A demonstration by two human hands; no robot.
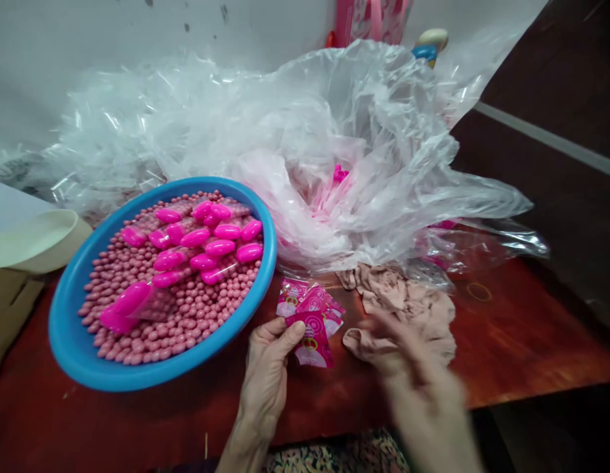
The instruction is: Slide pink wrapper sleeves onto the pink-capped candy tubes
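Between thumb and fingers, my left hand [268,368] pinches a pink printed packet [312,338] low over the table. Behind it lie several similar pink packets [312,297] in a loose pile. My right hand [417,381] is smeared by motion in front of a crumpled beige cloth [408,299]; whether it holds anything does not show. To the left stands a blue basin [262,289] full of small pink balls [186,326]. On the balls rest several clear tubes with bright pink caps [220,247]. Two larger pink caps [132,297] sit nearer the basin's front left.
A heap of clear plastic bags [152,125] covers the back of the table. In front of it, a big open plastic bag [383,151] holds pink pieces [340,174]. A cream bowl [39,240] and cardboard [9,309] lie at the far left. The table edge runs close to me.
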